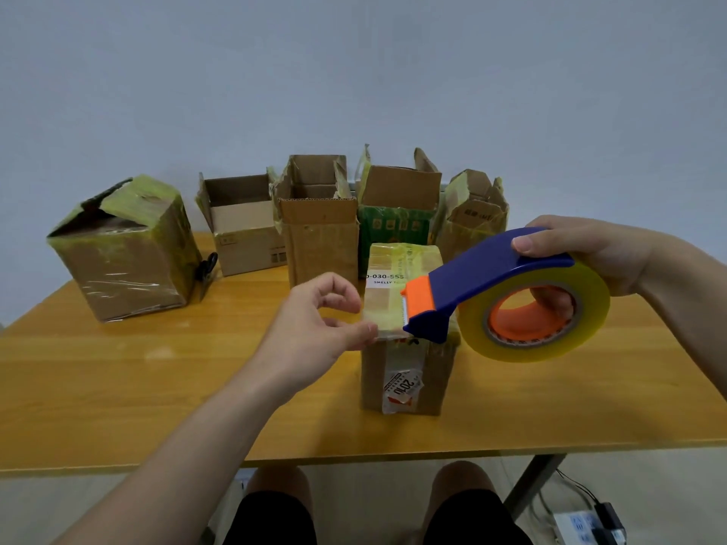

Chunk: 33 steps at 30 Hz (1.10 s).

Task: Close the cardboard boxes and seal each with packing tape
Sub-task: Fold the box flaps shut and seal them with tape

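A small closed cardboard box [407,377] with a white label stands near the table's front edge. My right hand [582,253] grips a blue and orange tape dispenser [488,277] with a yellowish clear tape roll [550,344], its orange cutter end resting at the box's top front edge. My left hand [314,328] pinches the free tape end at the box's near left top corner. At the far left sits a larger box [126,253] wrapped in tape. Several open boxes [318,230] stand in a row at the back with their flaps up.
Black scissors [206,265] lie beside the taped box on the wooden table [157,387]. A pale wall rises behind the row. Below the table's front edge are my knees, a metal table leg and a power strip [590,525] on the floor.
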Available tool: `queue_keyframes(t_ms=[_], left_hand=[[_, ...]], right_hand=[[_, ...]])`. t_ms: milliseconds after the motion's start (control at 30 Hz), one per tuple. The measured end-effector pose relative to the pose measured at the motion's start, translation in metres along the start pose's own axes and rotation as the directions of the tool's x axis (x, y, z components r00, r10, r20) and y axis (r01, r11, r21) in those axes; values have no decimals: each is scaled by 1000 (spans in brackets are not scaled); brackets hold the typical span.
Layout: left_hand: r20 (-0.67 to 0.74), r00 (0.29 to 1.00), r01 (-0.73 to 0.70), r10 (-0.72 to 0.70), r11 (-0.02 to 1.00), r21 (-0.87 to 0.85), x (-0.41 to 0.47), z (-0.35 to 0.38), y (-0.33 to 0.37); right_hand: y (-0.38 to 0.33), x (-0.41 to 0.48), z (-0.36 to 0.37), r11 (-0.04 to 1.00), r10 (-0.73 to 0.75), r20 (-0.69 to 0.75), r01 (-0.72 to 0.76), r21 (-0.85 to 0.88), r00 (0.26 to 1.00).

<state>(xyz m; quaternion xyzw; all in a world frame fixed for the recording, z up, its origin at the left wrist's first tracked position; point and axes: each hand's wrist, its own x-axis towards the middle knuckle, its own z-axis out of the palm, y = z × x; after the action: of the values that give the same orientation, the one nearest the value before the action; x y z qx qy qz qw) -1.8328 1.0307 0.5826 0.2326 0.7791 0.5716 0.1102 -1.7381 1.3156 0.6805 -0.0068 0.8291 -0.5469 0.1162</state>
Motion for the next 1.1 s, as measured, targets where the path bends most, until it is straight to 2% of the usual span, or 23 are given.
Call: queue_keyframes(t_ms=[367,567,667,867,1100], left_hand=[[21,1000,17,-18,999,36,-2,-3,-3],[46,998,32,-35,998,48,-2,-1,-3],[45,998,30,-33,998,60,-1,-2,-3],[49,998,26,-29,998,56,-1,-2,-4],[54,998,16,-19,999,44,-2,-1,-5]], right_hand=[[5,2,-2,999,23,-8,-24,-34,1000],[1,-1,2,999,29,7,-29,32,1000],[0,0,4,998,43,-37,-41,51,998],[3,3,-1,999,33,34,-33,5,999],[0,5,2,999,39,4,-39,6,999]])
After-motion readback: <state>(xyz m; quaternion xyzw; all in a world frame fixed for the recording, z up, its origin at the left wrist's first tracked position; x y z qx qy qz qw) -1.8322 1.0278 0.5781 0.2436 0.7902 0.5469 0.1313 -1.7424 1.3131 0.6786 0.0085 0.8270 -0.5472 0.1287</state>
